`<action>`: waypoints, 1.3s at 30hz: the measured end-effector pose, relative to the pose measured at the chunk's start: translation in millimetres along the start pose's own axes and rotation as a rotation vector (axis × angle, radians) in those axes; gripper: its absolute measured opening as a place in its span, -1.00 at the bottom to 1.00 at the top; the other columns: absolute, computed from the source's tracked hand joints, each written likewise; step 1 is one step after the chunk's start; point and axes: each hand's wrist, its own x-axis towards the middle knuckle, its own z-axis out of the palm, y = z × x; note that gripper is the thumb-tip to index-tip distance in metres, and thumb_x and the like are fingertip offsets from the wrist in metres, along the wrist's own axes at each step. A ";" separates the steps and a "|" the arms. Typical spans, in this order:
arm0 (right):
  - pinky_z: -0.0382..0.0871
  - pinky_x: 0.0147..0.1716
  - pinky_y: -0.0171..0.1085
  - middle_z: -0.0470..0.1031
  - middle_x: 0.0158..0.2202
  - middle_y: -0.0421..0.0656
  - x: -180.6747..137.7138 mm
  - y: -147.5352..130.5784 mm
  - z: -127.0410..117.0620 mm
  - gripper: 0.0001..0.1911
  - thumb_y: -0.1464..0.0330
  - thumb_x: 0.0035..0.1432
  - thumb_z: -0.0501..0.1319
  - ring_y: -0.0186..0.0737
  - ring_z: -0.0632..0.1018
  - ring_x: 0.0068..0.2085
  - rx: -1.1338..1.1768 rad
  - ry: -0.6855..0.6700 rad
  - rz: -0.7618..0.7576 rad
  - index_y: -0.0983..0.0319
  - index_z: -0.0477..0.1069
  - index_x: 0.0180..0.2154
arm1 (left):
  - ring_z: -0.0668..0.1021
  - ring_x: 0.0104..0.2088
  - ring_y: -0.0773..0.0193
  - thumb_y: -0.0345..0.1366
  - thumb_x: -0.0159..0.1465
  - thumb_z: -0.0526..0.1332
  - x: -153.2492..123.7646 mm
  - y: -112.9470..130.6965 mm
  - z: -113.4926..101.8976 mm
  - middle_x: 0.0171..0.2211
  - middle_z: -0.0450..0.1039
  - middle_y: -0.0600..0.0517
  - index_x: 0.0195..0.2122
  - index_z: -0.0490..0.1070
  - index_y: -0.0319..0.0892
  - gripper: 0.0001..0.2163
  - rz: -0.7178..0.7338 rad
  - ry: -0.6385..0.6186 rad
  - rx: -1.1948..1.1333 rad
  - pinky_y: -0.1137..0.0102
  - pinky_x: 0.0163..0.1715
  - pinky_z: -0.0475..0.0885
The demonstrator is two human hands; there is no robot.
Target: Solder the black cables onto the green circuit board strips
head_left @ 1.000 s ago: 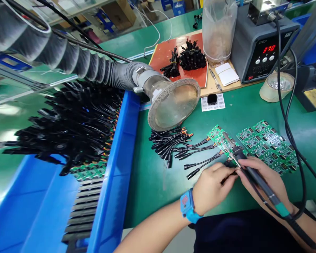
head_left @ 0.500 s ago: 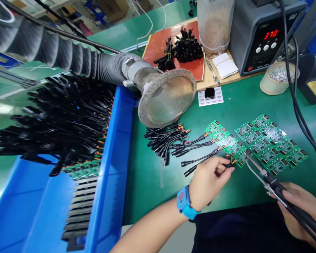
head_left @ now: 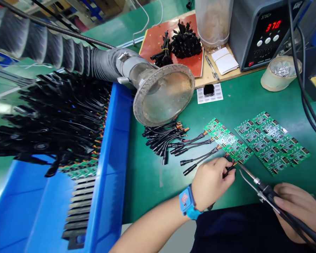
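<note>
My left hand [head_left: 213, 179], with a blue wrist strap [head_left: 189, 203], pinches a short black cable [head_left: 228, 170] whose coloured wire ends touch the near edge of a green circuit board panel [head_left: 226, 138]. In my right hand [head_left: 297, 207] is a soldering iron [head_left: 263, 188] with a thin metal guide tube along it. Its tip lies close to the wire ends at the panel's near corner; whether it touches them I cannot tell. Several black connector cables [head_left: 200, 161] run from the panel's left edge. Beside it lies a larger group of circuit boards [head_left: 274, 144].
A pile of loose cables [head_left: 164, 138] lies under the fume extractor hood [head_left: 164, 95]. To the left stands a blue bin [head_left: 113, 140] full of wired boards. At the back are a soldering station [head_left: 268, 35], a round tub [head_left: 280, 75] and cable bundles [head_left: 186, 42] on a red mat.
The soldering iron's tip has moved from over the panel's right edge down and left to its near corner. My left hand still holds the cable, shifted slightly. The view has shifted a little.
</note>
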 end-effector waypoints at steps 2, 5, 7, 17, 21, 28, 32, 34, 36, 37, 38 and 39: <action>0.50 -0.32 -0.17 0.46 -0.47 -0.21 0.7 0.2 -0.7 -0.58 0.47 0.11 0.08 -0.24 0.51 -0.44 -0.022 -0.020 -0.029 0.19 0.23 0.05 | 0.46 -0.58 0.38 -0.39 0.12 0.20 -0.2 0.1 0.2 -0.55 0.43 0.09 -0.36 0.40 -0.20 -0.94 -0.006 -0.005 0.004 0.50 -0.58 0.36; 0.50 -0.33 -0.15 0.45 -0.48 -0.21 0.2 0.5 -0.8 -0.49 0.51 0.05 0.14 -0.23 0.51 -0.44 -0.076 -0.043 -0.073 0.22 0.20 0.07 | 0.46 -0.59 0.38 -0.39 0.12 0.20 -0.8 -0.2 0.4 -0.55 0.44 0.09 -0.36 0.40 -0.20 -0.94 -0.006 -0.002 0.005 0.50 -0.59 0.36; 0.50 -0.32 -0.15 0.45 -0.48 -0.21 -0.1 0.7 -0.9 -0.45 0.54 0.00 0.17 -0.24 0.51 -0.43 -0.098 -0.040 -0.100 0.24 0.20 0.07 | 0.45 -0.59 0.38 -0.39 0.12 0.19 -0.9 -0.5 0.6 -0.55 0.44 0.09 -0.36 0.40 -0.20 -0.94 -0.004 0.004 0.006 0.50 -0.60 0.35; 0.51 -0.32 -0.13 0.47 -0.47 -0.22 -4.5 2.2 -0.1 -0.50 0.54 -0.01 0.17 -0.27 0.51 -0.44 -0.085 -0.023 -0.094 0.22 0.26 0.03 | 0.46 -0.59 0.38 -0.39 0.13 0.19 -2.0 0.6 1.3 -0.57 0.45 0.09 -0.38 0.39 -0.19 -0.97 0.014 0.021 0.047 0.50 -0.59 0.35; 0.52 -0.32 -0.15 0.46 -0.51 -0.25 -8.7 2.8 0.8 -0.49 0.53 0.02 0.15 -0.27 0.51 -0.49 -0.072 0.022 -0.049 0.17 0.23 0.04 | 0.48 -0.59 0.37 -0.39 0.13 0.18 -2.2 1.0 1.5 -0.56 0.45 0.09 -0.39 0.38 -0.19 -0.98 0.018 0.022 0.057 0.49 -0.58 0.36; 0.50 -0.36 -0.16 0.45 -0.51 -0.24 0.7 -1.3 -0.8 -0.49 0.53 0.02 0.15 -0.28 0.48 -0.51 -0.050 -0.022 -0.052 0.19 0.22 0.05 | 0.47 -0.60 0.38 -0.38 0.14 0.18 -2.3 1.4 1.0 -0.55 0.46 0.09 -0.38 0.38 -0.19 -0.97 0.017 0.014 0.060 0.48 -0.60 0.35; 0.46 -0.42 -0.18 0.44 -0.50 -0.21 8.1 -5.1 0.3 -0.48 0.55 0.02 0.13 -0.29 0.46 -0.49 -0.053 -0.067 -0.049 0.20 0.20 0.06 | 0.46 -0.60 0.38 -0.37 0.14 0.18 -2.4 1.5 1.2 -0.55 0.46 0.08 -0.37 0.39 -0.19 -0.96 0.022 0.018 0.068 0.49 -0.60 0.34; 0.44 -0.46 -0.21 0.41 -0.52 -0.23 11.4 -7.1 1.3 -0.45 0.56 -0.02 0.15 -0.31 0.42 -0.51 -0.064 -0.062 -0.061 0.22 0.21 0.06 | 0.45 -0.61 0.38 -0.38 0.14 0.19 -2.2 1.4 1.5 -0.56 0.45 0.09 -0.38 0.38 -0.19 -0.97 0.025 0.022 0.073 0.48 -0.61 0.33; 0.41 -0.50 -0.24 0.38 -0.54 -0.24 13.8 -8.3 1.9 -0.43 0.58 -0.04 0.16 -0.33 0.40 -0.53 -0.073 -0.057 -0.073 0.24 0.21 0.06 | 0.45 -0.61 0.38 -0.38 0.13 0.19 -1.9 1.3 1.7 -0.57 0.44 0.10 -0.38 0.38 -0.20 -0.97 0.030 0.025 0.081 0.48 -0.61 0.32; 0.40 -0.50 -0.25 0.38 -0.54 -0.24 14.4 -8.5 1.9 -0.43 0.58 -0.04 0.16 -0.32 0.39 -0.52 -0.076 -0.060 -0.084 0.25 0.21 0.06 | 0.45 -0.62 0.38 -0.38 0.13 0.19 -1.8 1.2 1.7 -0.58 0.44 0.10 -0.39 0.38 -0.20 -0.97 0.032 0.026 0.085 0.48 -0.61 0.32; 0.40 -0.50 -0.24 0.38 -0.54 -0.24 14.4 -8.4 1.8 -0.42 0.57 -0.04 0.16 -0.32 0.40 -0.52 -0.078 -0.063 -0.095 0.26 0.20 0.07 | 0.44 -0.62 0.38 -0.38 0.13 0.20 -1.6 1.2 1.7 -0.58 0.43 0.11 -0.39 0.38 -0.20 -0.97 0.034 0.026 0.089 0.48 -0.61 0.32; 0.41 -0.48 -0.23 0.39 -0.53 -0.23 13.9 -8.0 1.5 -0.41 0.57 -0.04 0.16 -0.32 0.40 -0.51 -0.080 -0.065 -0.104 0.28 0.19 0.08 | 0.44 -0.62 0.38 -0.38 0.14 0.20 -1.5 1.2 1.6 -0.58 0.43 0.11 -0.39 0.37 -0.20 -0.97 0.035 0.025 0.093 0.48 -0.61 0.32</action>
